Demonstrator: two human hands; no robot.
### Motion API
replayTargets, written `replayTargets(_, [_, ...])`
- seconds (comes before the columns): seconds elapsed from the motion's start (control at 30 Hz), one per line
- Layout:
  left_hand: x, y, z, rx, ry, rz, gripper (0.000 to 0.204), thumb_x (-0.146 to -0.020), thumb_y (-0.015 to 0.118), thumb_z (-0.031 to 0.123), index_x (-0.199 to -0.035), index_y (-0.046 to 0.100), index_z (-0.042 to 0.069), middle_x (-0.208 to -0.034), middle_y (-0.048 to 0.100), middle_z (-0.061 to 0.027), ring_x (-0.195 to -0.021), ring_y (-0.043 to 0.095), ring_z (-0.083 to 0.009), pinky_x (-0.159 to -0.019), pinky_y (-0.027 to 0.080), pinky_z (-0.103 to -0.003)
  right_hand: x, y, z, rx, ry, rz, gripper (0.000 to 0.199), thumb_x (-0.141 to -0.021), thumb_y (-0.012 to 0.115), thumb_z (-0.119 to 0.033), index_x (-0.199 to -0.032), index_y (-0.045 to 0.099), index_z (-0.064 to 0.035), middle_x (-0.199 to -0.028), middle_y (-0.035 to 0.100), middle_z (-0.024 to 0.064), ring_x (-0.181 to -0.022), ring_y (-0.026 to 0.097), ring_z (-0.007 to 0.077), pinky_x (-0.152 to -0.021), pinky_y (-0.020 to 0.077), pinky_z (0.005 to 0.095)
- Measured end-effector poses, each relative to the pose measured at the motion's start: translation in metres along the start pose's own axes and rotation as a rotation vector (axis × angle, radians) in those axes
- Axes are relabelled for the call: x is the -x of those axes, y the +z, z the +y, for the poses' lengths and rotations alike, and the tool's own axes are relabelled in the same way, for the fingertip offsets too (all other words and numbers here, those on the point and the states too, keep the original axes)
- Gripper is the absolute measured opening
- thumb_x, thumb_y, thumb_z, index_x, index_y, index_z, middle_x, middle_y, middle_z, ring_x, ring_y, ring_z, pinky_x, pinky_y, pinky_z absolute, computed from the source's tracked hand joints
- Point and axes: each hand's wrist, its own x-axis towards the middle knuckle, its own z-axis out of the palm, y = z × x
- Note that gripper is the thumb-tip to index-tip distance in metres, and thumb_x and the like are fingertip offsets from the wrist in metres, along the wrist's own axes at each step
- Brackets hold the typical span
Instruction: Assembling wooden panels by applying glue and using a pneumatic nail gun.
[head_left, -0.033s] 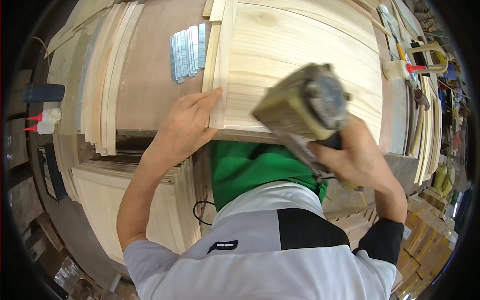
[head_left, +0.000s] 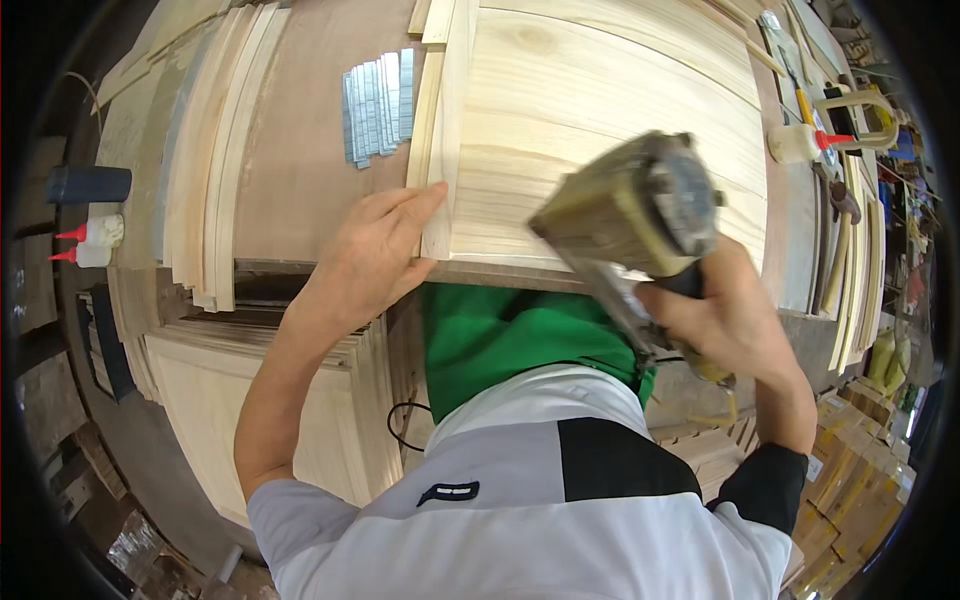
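Note:
My left hand (head_left: 368, 242) grips the near end of a pale wooden strip (head_left: 452, 110), thumb at the front and fingers along its left side. The strip lies along the left edge of a pale wooden panel (head_left: 600, 85). My right hand (head_left: 728, 315) is wrapped round the handle of a nail gun (head_left: 625, 215), slightly blurred, held above the near right part of the panel. The gun's nose is hidden from this view. Left of the strip, several rows of silvery collated fasteners (head_left: 378, 108) lie on a brown board (head_left: 290, 150).
Long wooden strips (head_left: 215, 170) are stacked at the left, beyond them white glue bottles (head_left: 100, 235) with red tips. Another glue bottle (head_left: 795, 143), a clamp (head_left: 885, 120) and a hammer (head_left: 842, 205) lie at the right. Stacked panels (head_left: 260, 400) stand below the bench; cartons (head_left: 860, 470) sit lower right.
The nail gun and my right hand have shifted slightly to the right. My left hand stays on the wooden strip.

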Motion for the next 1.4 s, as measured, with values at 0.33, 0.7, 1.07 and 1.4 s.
replayTargets(0.33, [-0.080,-0.014,-0.039,-0.136,0.063,0.048,0.035,-0.082,0.066,0.007,-0.117,0.062,0.002,-0.119,0.062,-0.0133,-0.115,0.055,-0.0301,-0.096,0.045,-0.038,0.001,-0.037,0.029,0.014,0.442,0.061,0.027,-0.076,0.067,-0.008,-0.095,0.056,0.0078,-0.072,0.059,0.0164,-0.065,0.055,0.0244,-0.064,0.0454,0.0347])
replayTargets(0.7, [-0.147,0.026,-0.063,-0.385,0.244,0.117,0.033,-0.078,0.070,0.012,-0.109,0.065,0.001,-0.119,0.063,-0.0111,-0.122,0.052,-0.0280,-0.099,0.044,-0.041,0.001,-0.037,0.036,0.063,0.295,0.011,0.033,-0.080,0.064,-0.008,-0.108,0.050,0.0052,-0.088,0.062,0.0277,-0.087,0.059,0.0470,-0.078,0.0476,0.0438])
replayTargets(1.07, [-0.153,0.021,-0.058,-0.491,0.247,-0.017,0.032,-0.082,0.067,0.009,-0.111,0.064,-0.001,-0.123,0.062,-0.0130,-0.123,0.053,-0.0289,-0.099,0.046,-0.040,0.003,-0.034,0.036,0.088,0.286,0.059,0.036,-0.080,0.065,-0.010,-0.110,0.050,0.0052,-0.086,0.063,0.0275,-0.083,0.062,0.0440,-0.077,0.0482,0.0424])
replayTargets(1.4, [-0.146,0.032,-0.058,-0.539,0.271,0.058,0.031,-0.084,0.064,0.007,-0.113,0.062,-0.004,-0.124,0.061,-0.0154,-0.124,0.051,-0.0316,-0.100,0.047,-0.039,0.004,-0.033,0.034,0.046,0.294,0.092,0.029,-0.079,0.066,-0.009,-0.102,0.056,0.0066,-0.086,0.063,0.0202,-0.076,0.058,0.0286,-0.074,0.0464,0.0370])
